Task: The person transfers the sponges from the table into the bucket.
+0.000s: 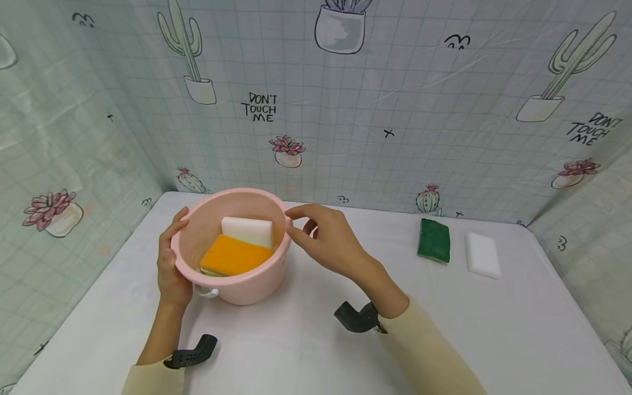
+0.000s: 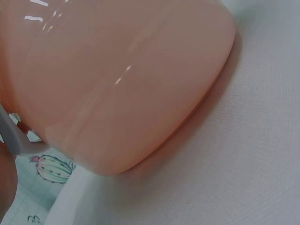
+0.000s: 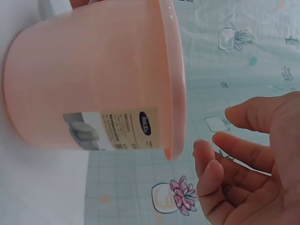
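Note:
A pink plastic bucket (image 1: pixel 257 288) stands on the left part of the table. My left hand (image 1: pixel 173 269) holds its left side, with fingertips at the rim. Inside the bucket, an orange sponge (image 1: pixel 234 257) leans in front of a white sponge block (image 1: pixel 249 230). Just off the bucket's right rim hovers my right hand (image 1: pixel 326 236), its fingers loosely bent and nothing between them. A printed label (image 3: pixel 112 129) shows on the bucket wall in the right wrist view. In the left wrist view, the bucket wall (image 2: pixel 126 93) fills much of the picture.
On the right of the white table (image 1: pixel 306 340) lie a green scouring pad (image 1: pixel 434 240) and another white sponge block (image 1: pixel 483 255). A cactus-print curtain (image 1: pixel 345 137) rises behind the table and along its sides. Black wrist camera mounts (image 1: pixel 356 317) sit on both wrists.

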Motion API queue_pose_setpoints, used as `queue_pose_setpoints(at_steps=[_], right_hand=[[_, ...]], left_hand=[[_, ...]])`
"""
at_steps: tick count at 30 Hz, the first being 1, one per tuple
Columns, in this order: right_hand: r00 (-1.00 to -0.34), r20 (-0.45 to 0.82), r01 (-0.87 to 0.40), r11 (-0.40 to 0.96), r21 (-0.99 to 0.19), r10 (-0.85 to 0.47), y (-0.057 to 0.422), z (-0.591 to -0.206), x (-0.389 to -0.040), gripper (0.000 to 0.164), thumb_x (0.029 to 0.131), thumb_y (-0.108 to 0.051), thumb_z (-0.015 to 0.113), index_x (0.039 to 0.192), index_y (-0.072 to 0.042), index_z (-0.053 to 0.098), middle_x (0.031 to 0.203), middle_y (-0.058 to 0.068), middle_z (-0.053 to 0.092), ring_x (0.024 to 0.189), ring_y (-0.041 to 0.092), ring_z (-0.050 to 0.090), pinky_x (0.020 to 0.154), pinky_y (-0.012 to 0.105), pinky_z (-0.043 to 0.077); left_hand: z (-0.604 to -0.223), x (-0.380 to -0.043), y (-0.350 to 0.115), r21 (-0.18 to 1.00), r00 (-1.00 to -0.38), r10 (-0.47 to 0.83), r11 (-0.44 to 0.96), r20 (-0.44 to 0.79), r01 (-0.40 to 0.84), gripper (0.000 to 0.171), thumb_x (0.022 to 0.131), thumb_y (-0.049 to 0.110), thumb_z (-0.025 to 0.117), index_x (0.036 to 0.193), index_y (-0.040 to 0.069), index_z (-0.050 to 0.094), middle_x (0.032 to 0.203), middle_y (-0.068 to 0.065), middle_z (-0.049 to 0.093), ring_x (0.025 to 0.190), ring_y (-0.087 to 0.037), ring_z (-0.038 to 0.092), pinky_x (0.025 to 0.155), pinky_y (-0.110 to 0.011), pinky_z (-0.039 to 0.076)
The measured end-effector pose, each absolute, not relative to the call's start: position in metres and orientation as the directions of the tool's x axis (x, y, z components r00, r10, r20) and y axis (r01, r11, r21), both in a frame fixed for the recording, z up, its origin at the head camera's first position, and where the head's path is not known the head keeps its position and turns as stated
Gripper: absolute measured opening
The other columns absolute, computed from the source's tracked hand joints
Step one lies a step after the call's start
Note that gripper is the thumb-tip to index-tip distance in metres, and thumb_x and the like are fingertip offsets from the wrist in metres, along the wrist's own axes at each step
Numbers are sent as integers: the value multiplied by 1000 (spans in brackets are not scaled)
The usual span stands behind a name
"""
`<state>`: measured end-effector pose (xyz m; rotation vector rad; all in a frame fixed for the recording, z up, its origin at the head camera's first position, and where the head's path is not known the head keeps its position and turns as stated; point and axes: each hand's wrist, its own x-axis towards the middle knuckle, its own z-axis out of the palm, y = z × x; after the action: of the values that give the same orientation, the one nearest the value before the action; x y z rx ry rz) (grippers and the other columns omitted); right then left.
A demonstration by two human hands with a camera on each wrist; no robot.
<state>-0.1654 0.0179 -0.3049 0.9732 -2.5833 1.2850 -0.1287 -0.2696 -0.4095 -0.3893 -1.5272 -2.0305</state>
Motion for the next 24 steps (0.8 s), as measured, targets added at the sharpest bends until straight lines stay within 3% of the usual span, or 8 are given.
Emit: queue_pose_setpoints(at_steps=[16,24], right_hand=[[-777,474,-629,526,-572,-414,66,-324,-153,31,89,-17,67,119,-11,65,106,-2,64,73,6,53,59,24,49],[-800,476,-599,549,-583,-366,93,-332,-151,34,89,-16,69,122,-9,64,107,1,65,77,9,56,62,29,51]], left_hand=[[-408,-129,-267,780,-800,-257,-200,542,592,47,89,35,55,129,9,54,151,-11,30,137,-29,26,106,-29,36],[-409,-128,-267,773,-795,-261,-207,548,600,47,90,34,55,129,8,54,151,-13,29,137,-31,26,106,-29,36]])
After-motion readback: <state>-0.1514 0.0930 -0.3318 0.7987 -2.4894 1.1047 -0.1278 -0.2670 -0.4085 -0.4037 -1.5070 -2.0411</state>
